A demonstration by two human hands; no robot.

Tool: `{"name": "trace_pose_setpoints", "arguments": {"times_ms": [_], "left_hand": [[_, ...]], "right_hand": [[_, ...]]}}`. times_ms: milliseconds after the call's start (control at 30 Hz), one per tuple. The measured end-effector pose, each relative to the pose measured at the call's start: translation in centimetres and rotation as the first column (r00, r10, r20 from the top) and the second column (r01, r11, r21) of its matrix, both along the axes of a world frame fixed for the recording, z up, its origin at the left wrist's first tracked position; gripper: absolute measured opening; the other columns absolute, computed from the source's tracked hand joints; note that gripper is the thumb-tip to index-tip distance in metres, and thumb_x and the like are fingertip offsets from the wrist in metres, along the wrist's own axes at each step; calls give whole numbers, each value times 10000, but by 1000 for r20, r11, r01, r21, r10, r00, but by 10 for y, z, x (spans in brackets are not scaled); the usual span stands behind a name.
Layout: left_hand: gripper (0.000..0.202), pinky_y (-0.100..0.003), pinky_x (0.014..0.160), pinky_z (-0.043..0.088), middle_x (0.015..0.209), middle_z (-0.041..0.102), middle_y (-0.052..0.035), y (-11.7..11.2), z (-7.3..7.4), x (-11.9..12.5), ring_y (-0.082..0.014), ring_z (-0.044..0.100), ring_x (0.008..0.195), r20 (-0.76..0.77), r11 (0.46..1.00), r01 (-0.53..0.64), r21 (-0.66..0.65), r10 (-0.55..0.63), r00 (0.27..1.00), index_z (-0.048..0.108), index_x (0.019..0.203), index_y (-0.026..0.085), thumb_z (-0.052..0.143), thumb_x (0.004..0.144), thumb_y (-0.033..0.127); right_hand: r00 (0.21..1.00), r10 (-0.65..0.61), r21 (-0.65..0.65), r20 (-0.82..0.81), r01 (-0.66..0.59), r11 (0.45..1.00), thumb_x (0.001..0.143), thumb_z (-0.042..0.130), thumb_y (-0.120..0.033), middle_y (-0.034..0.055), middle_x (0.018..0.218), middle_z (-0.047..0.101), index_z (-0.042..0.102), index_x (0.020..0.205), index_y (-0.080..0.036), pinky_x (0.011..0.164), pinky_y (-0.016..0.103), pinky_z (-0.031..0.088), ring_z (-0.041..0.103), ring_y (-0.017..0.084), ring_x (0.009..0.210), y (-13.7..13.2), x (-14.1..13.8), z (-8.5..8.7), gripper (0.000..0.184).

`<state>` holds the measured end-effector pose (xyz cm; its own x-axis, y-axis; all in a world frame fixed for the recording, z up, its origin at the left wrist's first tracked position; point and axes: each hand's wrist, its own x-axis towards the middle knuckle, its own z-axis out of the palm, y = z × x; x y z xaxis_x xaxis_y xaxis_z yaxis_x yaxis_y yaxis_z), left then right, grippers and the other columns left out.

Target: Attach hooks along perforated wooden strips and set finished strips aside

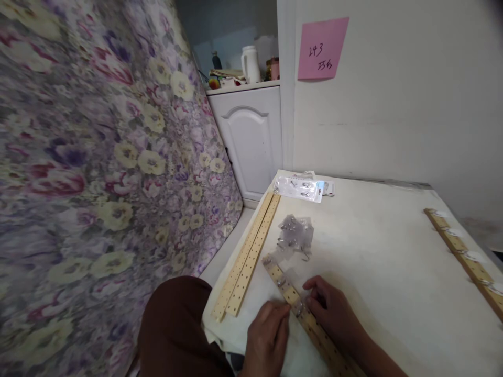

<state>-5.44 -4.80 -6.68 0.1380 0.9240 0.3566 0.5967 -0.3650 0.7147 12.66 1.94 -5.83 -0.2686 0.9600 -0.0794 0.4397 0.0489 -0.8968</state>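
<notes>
A perforated wooden strip (291,294) lies slanting across the near part of the table, with metal hooks in clear plastic film along it. One metal hook (299,309) sits on the strip between my hands. My left hand (267,335) is closed at the strip's left edge, its curled fingertips gripping that edge. On the right side, my right hand (332,311) hovers over the strip close to the hook. Its index finger and thumb are bent and apart, and I see nothing between them. Beyond the strip's far end lies a pile of bagged metal hooks (294,233).
Two more perforated strips (251,251) lie along the left edge of the cloth-covered table (365,246). Blister packs (301,188) rest at the back. Another strip with hooks (463,256) runs along the right edge. A floral curtain (118,157) hangs at left.
</notes>
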Motion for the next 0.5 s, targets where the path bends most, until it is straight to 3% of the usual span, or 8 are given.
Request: {"name": "trace_pose_setpoints", "arguments": {"times_ms": [133,500], "left_hand": [[349,-250,756,514,959,607,-71,0,-3,-1,-152,609,886,-5,999,40,15,-40,999,548,1217,222,443,913,84],[450,-272,727,509,953,592,-64,0,-7,-2,-161,586,877,-104,995,69,69,-62,993,511,1264,252,411,884,33]], "right_hand": [[1000,4,2,5,-4,1000,755,484,-183,-63,604,487,546,893,-208,572,252,373,499,134,576,-1,1,0,153],[1000,13,6,17,-13,1000,758,469,-174,-67,601,480,536,895,-201,576,247,374,487,129,577,0,1,0,154]]}}
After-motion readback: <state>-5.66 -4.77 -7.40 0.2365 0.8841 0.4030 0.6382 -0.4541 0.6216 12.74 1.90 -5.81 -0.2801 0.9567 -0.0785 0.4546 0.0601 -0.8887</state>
